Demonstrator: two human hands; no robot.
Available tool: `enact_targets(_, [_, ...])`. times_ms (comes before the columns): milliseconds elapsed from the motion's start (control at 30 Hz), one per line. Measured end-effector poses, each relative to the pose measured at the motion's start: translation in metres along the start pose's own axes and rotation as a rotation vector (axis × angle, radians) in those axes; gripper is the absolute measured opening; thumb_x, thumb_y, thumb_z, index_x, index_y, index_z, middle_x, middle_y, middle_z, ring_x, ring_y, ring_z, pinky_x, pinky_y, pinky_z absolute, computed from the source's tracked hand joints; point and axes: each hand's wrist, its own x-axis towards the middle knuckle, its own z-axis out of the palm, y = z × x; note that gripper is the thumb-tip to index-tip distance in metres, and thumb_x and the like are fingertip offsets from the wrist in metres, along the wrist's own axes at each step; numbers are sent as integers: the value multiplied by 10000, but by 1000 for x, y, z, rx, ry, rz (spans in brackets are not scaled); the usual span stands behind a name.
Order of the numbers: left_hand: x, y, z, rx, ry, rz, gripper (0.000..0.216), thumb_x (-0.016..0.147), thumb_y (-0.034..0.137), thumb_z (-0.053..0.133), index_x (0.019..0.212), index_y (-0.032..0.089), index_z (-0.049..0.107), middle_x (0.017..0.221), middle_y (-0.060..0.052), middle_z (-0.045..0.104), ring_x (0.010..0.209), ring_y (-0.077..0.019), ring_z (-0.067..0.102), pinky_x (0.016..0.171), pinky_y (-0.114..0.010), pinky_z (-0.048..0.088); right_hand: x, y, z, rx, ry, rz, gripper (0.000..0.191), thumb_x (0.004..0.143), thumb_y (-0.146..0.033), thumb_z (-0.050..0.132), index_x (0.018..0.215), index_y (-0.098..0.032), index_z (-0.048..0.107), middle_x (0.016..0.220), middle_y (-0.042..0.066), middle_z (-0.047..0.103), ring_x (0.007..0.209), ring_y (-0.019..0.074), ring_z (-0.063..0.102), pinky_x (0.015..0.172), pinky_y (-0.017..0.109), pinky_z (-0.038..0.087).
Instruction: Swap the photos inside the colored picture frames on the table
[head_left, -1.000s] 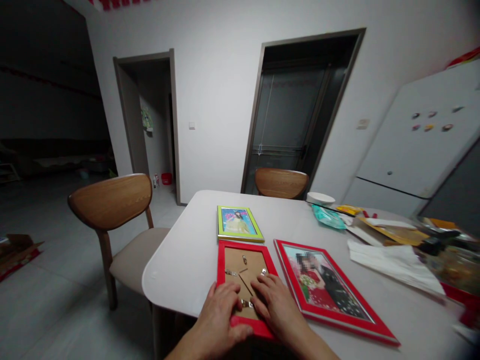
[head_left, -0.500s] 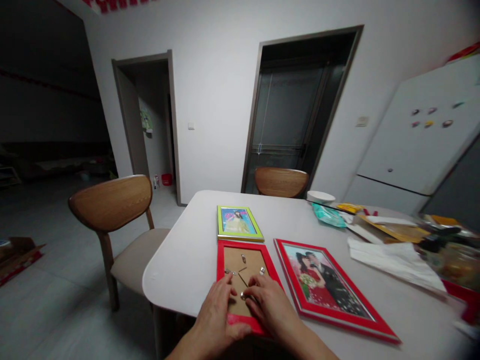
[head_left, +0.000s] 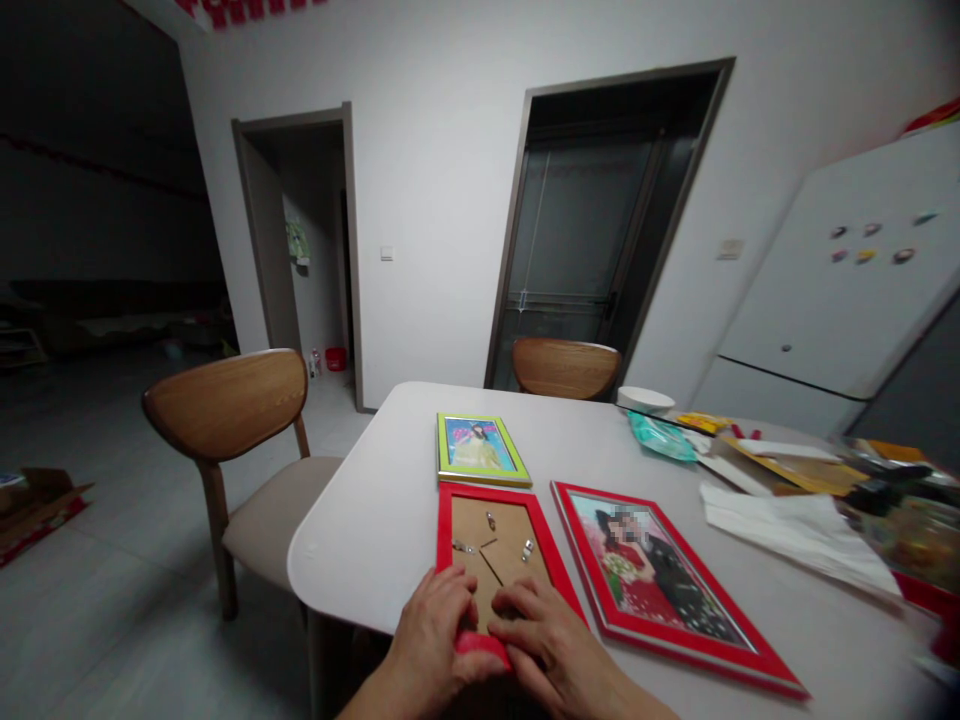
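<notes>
A red picture frame point(head_left: 445, 525) lies face down on the table, its brown backing board point(head_left: 469, 515) showing metal clips and a thin dark stand piece. My left hand point(head_left: 435, 630) wraps its lower left corner, with the thumb along the near edge and the fingers on top. My right hand point(head_left: 551, 640) is closed over the lower right part, fingers bent against the backing near the bottom edge. The lowest clip is hidden beneath these fingers. To the right lies a larger red framed photo point(head_left: 652, 575), face up. A yellow-green framed picture point(head_left: 480, 447) lies just beyond.
The white table point(head_left: 360, 510) has a rounded left corner. At its right are a white bowl point(head_left: 646, 400), a teal packet point(head_left: 660, 436), white paper point(head_left: 799, 530) and cluttered packaging. Wooden chairs stand at the left point(head_left: 232, 410) and far side point(head_left: 566, 367).
My right hand has slid slightly towards the near edge of the frame, and its fingers now cover the lowest clip. My left hand has barely moved. The view has shifted slightly.
</notes>
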Motion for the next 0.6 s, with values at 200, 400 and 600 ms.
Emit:
enact_targets(200, [0,3,0,-4,18,-17,382,521,427,734,750,167,575,1021,-88,597,1028,-254,487,900,-355,365,-9,-5,-4,56,-6,42,238,791,-206,387,823,-222,622,978,45,547,935,168,446,816,306,363])
enact_targets(400, [5,4,-11,-5,-73,-53,352,469,251,778,743,179,570,1094,-60,566,1057,-228,466,907,-312,363,6,35,0,17,117,277,348,803,-266,352,1073,-170,550,1089,110,510,1008,191,454,877,309,346])
enact_targets(600, [5,4,-14,46,-151,-69,456,415,282,793,798,168,573,1197,-91,492,1142,-252,383,971,-352,286,19,62,-2,-275,162,351,279,779,-212,353,848,-170,620,927,98,546,881,193,479,782,291,359])
